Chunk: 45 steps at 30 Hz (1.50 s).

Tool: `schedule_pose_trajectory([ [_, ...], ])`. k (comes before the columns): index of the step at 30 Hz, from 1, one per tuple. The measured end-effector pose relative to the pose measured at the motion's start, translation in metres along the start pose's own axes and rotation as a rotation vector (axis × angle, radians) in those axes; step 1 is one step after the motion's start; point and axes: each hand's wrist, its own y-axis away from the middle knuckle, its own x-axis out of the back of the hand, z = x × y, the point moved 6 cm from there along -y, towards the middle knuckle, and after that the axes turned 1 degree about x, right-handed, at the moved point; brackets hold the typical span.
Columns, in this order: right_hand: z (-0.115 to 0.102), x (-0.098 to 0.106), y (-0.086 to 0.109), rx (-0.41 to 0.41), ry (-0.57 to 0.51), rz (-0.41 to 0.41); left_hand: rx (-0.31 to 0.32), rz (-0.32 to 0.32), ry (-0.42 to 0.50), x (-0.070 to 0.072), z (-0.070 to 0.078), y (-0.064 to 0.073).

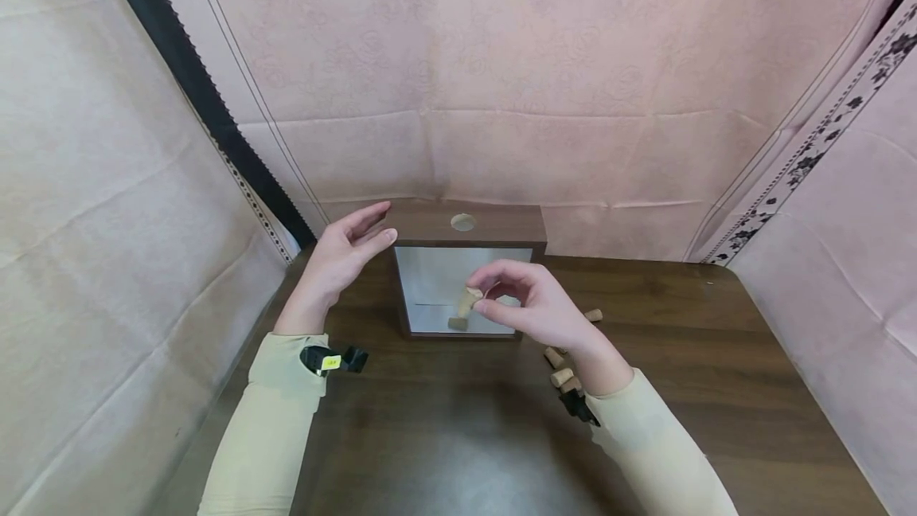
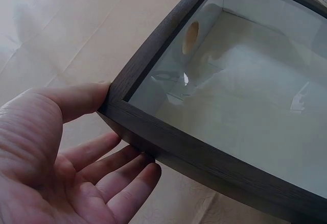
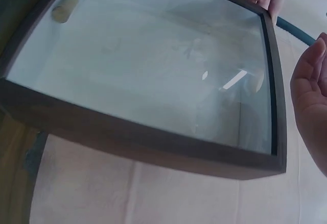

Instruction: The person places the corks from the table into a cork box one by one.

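A dark wood-framed box [image 1: 469, 223] with a clear front and a round hole in its top stands on the table. Its upper left corner is held by my left hand [image 1: 340, 257]; in the left wrist view the thumb [image 2: 84, 100] touches the front corner and the fingertips touch the side. In front of the clear panel, my right hand [image 1: 530, 301] pinches a cork [image 1: 474, 292] between thumb and fingers. Another cork [image 3: 65, 9] lies inside, at the bottom of the box. In the right wrist view the right hand's held cork is hidden.
Several loose corks [image 1: 562, 377] lie on the brown table [image 1: 716, 373] beside and partly under my right wrist. One more cork [image 1: 593, 314] lies right of the box. Pale cloth [image 1: 537, 102] hangs behind the box and on both sides.
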Motion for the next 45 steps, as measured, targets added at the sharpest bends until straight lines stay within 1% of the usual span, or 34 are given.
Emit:
schedule_pose_trajectory([
  [7, -0.008, 0.0, -0.025, 0.026, 0.047, 0.061, -0.007, 0.003, -0.003, 0.002, 0.0, 0.0],
  [12, -0.014, 0.008, -0.044, 0.047, 0.036, 0.119, -0.003, 0.003, 0.0, 0.001, 0.0, 0.0],
  [15, -0.013, 0.016, -0.054, 0.02, 0.038, 0.179, 0.0, 0.004, 0.003, 0.001, 0.0, -0.001],
  [18, -0.009, 0.024, -0.063, -0.024, 0.079, 0.238, 0.003, 0.008, -0.002, 0.0, 0.0, -0.001],
  [23, -0.004, 0.032, -0.074, -0.07, 0.173, 0.284, 0.005, 0.012, -0.01, 0.001, 0.0, -0.001],
  [26, -0.003, 0.036, -0.078, -0.09, 0.241, 0.304, 0.004, 0.013, -0.014, 0.001, 0.0, -0.001],
  [32, 0.002, 0.04, -0.081, -0.149, 0.34, 0.33, 0.009, 0.014, -0.017, 0.001, -0.001, 0.001],
  [38, 0.004, 0.036, -0.08, -0.162, 0.42, 0.312, 0.011, 0.012, -0.018, 0.001, -0.002, 0.001],
  [45, 0.003, 0.033, -0.08, -0.153, 0.481, 0.305, 0.004, 0.007, -0.011, 0.001, -0.002, 0.001],
])
